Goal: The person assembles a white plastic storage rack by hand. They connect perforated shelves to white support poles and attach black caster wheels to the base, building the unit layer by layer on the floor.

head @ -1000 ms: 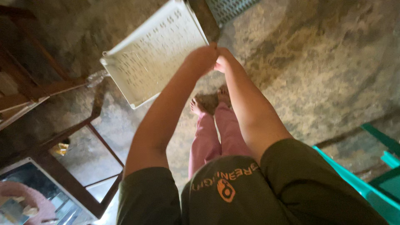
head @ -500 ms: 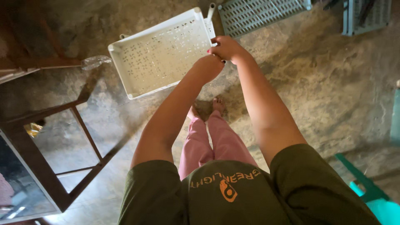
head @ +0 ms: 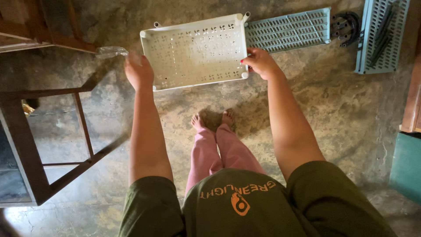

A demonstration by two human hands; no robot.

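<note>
A white perforated plastic tray (head: 195, 52) with short corner posts is held level above the stone floor, in front of me. My left hand (head: 138, 70) grips its left rim and my right hand (head: 259, 62) grips its right rim. Below it I see my bare feet (head: 214, 120) and pink trousers (head: 219, 153).
A pale blue slotted panel (head: 289, 30) lies on the floor behind the tray. Another blue panel (head: 380, 36) with dark rods, and a black ring-shaped part (head: 345, 23), lie at the far right. A dark wooden frame with glass (head: 41, 145) stands at my left. A teal object (head: 405, 166) sits at right.
My hands moved apart from one side of the tray to its two opposite rims. The tray swung from tilted to level and now sits square before me.
</note>
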